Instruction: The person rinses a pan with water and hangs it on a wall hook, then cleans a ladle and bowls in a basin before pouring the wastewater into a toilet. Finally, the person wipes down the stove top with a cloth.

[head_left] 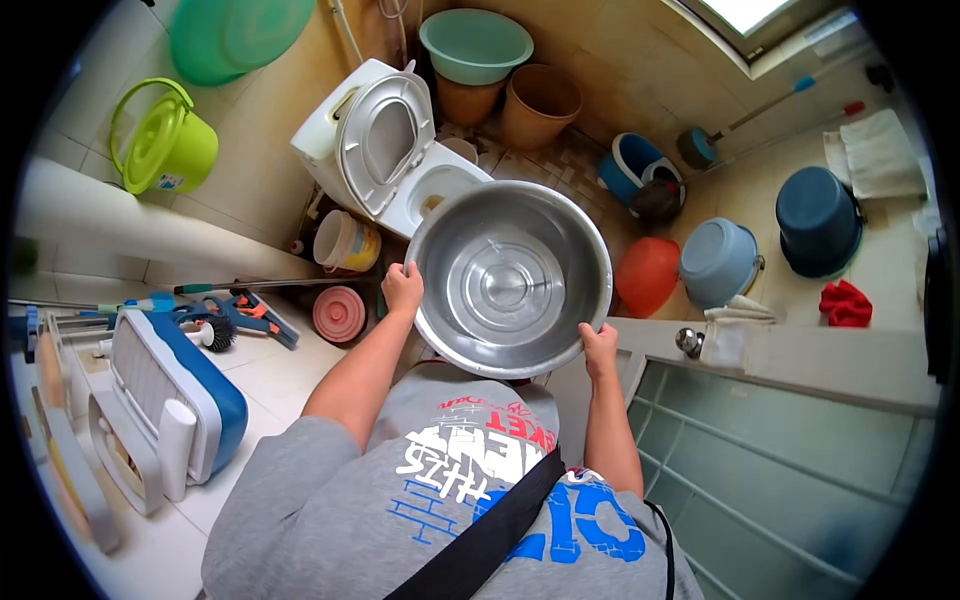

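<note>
Head view: two hands, left hand (403, 290) and right hand (599, 348), grip one metal basin (508, 287) near one toilet (385, 150)

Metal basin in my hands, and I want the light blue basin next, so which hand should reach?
Probably the right hand: it grips the metal basin on the light blue basin's side, while the left hand is farther away.

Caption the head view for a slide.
Left hand and right hand hold a metal basin by its rim near a white toilet.
</note>
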Motion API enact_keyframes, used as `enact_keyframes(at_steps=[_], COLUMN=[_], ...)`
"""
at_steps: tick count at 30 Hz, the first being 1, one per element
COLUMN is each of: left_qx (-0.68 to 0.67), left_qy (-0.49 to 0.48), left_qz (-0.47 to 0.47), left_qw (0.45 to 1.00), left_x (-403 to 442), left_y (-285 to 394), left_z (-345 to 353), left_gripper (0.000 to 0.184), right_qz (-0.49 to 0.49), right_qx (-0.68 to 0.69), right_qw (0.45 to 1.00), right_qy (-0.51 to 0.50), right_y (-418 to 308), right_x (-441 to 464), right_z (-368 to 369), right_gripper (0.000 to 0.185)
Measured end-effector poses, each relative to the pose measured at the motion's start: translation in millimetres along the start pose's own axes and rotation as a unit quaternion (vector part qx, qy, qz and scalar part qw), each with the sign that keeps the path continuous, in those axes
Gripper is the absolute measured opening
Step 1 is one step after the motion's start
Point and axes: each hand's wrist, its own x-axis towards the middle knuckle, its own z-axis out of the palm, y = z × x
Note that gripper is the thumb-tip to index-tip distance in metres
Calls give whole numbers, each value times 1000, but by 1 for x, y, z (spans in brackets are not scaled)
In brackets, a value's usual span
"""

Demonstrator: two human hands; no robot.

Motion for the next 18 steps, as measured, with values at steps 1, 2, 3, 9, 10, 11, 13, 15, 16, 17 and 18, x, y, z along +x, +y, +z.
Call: enact_keyframes(at_steps=[1,2,3,9,10,11,13,15,16,17,18], left_qx=[10,9,8,3,1,0,-2,9,11,12,13], left_qy=[2,-1,-4,-15,-22,-27,-39,-38,-36,-39,-41], left_qz=[-9,-21,-35,-101,-116,-124,-138,-152,-164,-169,-172], left_qw=[1000,1000,999,995,993,992,990,988,986,985,984], left_x=[4,10,17,39,42,47,52,53,56,59,60], left_y=[-1,-1,-2,-10,-7,-5,-5,-11,-13,-16,-16], left_z=[6,10,13,41,43,45,51,60,65,69,71], left_gripper=[34,34,34,35,36,36,37,37,38,37,37], right_qz=[3,5,7,34,36,36,36,46,49,46,42], right_qx=[-9,-14,-21,-64,-66,-81,-112,-111,-117,-123,-127], right_qw=[1000,1000,999,996,996,995,992,991,990,989,989], right_qy=[-14,-23,-33,-42,-42,-47,-55,-57,-61,-65,-67], right_y=[-9,-14,-24,-33,-39,-44,-55,-48,-51,-55,-58], right_x=[10,19,29,73,81,89,101,107,114,121,126], right_z=[1,3,9,25,29,31,36,36,38,41,42], right_gripper=[9,9,9,11,11,12,12,13,13,13,13])
